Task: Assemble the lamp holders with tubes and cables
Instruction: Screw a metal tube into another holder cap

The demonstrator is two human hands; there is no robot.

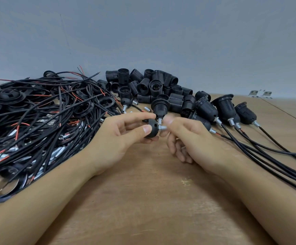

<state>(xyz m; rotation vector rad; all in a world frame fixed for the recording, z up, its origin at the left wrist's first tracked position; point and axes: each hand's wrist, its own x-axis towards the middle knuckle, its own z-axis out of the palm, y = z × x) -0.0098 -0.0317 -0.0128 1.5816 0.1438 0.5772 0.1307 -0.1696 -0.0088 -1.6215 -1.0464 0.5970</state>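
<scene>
My left hand [119, 137] grips a small black domed holder cap [152, 129] between thumb and fingers, above the middle of the wooden table [143, 200]. My right hand [187, 137] pinches a short silver threaded tube [163, 128] at the cap's right side, touching it. The right fingertips are blurred. A tangle of black and red cables [37, 121] lies at the left. A heap of black threaded lamp holders [152, 85] sits at the back.
Several assembled holders with tubes and cables [223, 108] lie at the right, their black cables trailing to the right edge. Black rings [2, 188] and loose silver tubes [62, 137] are mixed in the cable tangle. Metal brackets [260, 94] sit by the grey wall.
</scene>
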